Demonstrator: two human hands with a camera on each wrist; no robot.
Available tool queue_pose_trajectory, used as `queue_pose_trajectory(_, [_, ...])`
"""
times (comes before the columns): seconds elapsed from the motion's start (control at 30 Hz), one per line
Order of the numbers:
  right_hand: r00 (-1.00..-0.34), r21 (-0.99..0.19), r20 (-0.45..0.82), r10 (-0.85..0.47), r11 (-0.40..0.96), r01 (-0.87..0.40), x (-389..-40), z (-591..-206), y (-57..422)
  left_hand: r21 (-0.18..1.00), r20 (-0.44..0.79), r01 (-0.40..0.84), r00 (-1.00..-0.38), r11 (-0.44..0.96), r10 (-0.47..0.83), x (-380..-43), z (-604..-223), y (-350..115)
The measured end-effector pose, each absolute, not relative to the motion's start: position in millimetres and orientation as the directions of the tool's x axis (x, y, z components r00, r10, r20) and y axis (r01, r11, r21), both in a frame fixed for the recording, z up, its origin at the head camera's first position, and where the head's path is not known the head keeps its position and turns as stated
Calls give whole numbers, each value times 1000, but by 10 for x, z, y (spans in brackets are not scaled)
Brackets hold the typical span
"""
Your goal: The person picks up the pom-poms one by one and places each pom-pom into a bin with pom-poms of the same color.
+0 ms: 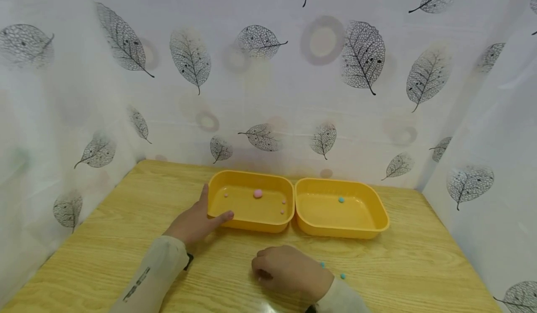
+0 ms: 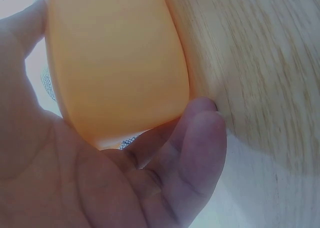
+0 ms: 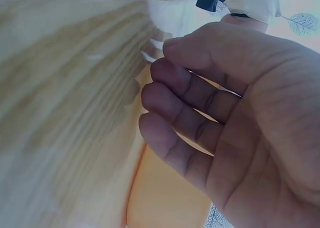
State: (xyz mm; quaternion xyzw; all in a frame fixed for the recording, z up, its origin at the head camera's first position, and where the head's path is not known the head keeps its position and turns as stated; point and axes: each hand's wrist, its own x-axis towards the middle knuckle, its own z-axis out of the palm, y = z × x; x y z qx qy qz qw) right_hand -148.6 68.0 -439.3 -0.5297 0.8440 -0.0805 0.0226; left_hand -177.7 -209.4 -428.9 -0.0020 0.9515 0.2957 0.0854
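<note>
Left hand [image 1: 195, 223] wide at left tray's [image 1: 257, 226] near-left corner, right hand [image 1: 290, 270] curled, contents unclear. I'm sorting, apparently; next, that blue ball [image 1: 342, 276] needs pinching.

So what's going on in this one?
A person's left hand holds the left yellow tray at its left end. The right hand, fingers loosely curled, is over the table in front of the trays, with nothing visible in it. Four pink bits lie in the left yellow tray, one blue bit in the right yellow tray, two blue bits on the table.
</note>
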Motion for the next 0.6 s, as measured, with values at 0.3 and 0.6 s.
queue_pose_trajectory(0.3, [-529,-191,83,-844,508,-840,-1609,-4280,749,559,-171,-55,-984,827,50,-1814,-4300,-2122])
queue_pose_trajectory(0.6, [-586,-156,425,-689,582,-798,-1748,-4213,881,560,-183,-54,-981,827,59,-1861,-4298,-2149])
